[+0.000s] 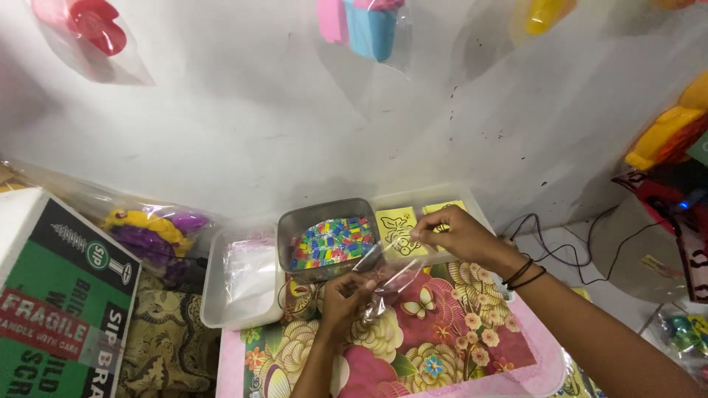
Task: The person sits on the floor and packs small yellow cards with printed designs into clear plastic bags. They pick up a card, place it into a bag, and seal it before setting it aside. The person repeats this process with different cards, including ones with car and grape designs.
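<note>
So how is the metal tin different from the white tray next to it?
The metal tin is grey and shiny with tall walls; the white tray is matt and lower. The tin is full of small pieces in many colours; the tray holds clear plastic bags. The tin also looks smaller than the tray. Both are rectangular, open on top, and sit side by side by the wall.

A green, black and white cardboard box with a red label stands far left, while clear plastic bags of toys hang on the wall.
</note>
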